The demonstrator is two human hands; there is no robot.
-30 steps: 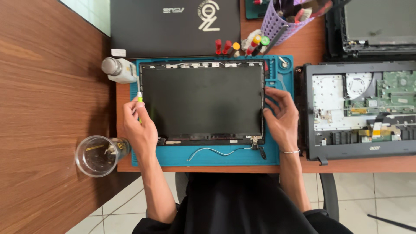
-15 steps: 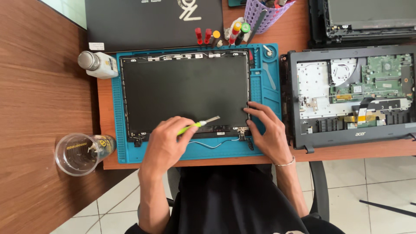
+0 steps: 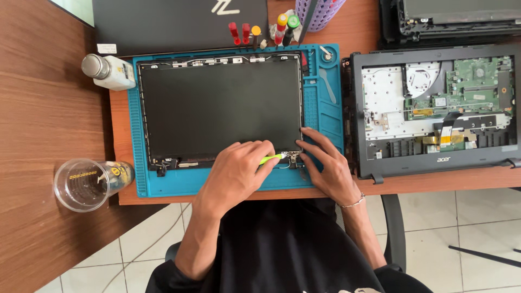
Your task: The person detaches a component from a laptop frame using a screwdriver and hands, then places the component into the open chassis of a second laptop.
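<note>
Biggest first: we see the wooden desk [image 3: 49, 108], with the blue work mat [image 3: 325, 103] lying on it at the near edge. On the mat sits the laptop screen panel [image 3: 220, 106], face dark, flat, filling most of the mat. To the right of the mat, just beside it, the opened laptop base [image 3: 434, 108] with its green board showing. Above the mat, a closed dark laptop [image 3: 179, 24] and a row of coloured screwdriver handles [image 3: 260, 32]. Far left corner of mat: a white bottle [image 3: 108, 70] on its side. Near left: a clear plastic cup [image 3: 87, 183] on its side.

Our left hand [image 3: 236, 171] reaches across to the panel's lower right corner, fingers curled tight round a yellow-green tool [image 3: 270, 159], tip at the hinge bracket [image 3: 293, 157]. Our right hand [image 3: 325, 165] rests flat, fingers spread loosely, pressing the panel's lower right edge beside that bracket, grasping nothing.
</note>
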